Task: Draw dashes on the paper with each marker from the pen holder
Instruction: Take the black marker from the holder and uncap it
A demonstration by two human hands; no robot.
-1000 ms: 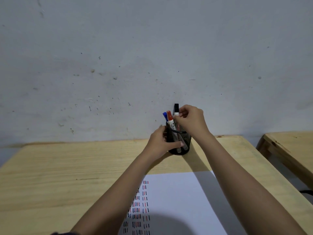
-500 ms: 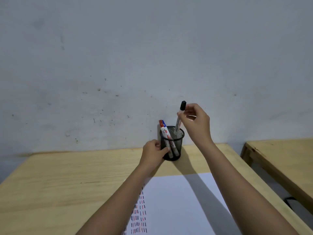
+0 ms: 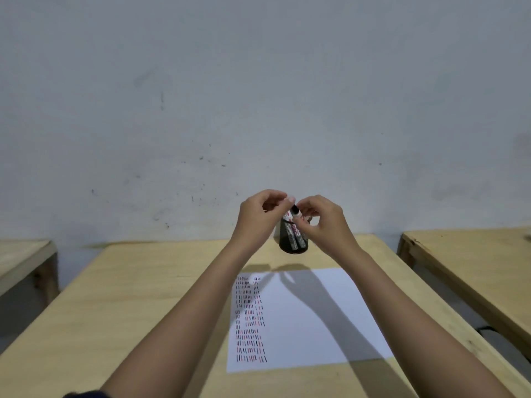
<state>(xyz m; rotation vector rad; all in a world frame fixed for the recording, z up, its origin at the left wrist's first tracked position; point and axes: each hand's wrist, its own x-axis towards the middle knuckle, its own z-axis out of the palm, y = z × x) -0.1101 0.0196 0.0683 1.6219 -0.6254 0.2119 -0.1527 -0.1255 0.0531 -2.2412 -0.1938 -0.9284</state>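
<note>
While both hands pinch it above the black mesh pen holder (image 3: 293,245), the black-capped marker (image 3: 295,210) sits between left hand (image 3: 258,218) and right hand (image 3: 323,222), beyond the dashed paper (image 3: 310,320).

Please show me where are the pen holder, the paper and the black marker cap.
pen holder (image 3: 293,245): head view, lower mesh wall.
paper (image 3: 321,320): head view, blank middle area.
black marker cap (image 3: 294,209): head view, the cap's side, between both hands.
</note>
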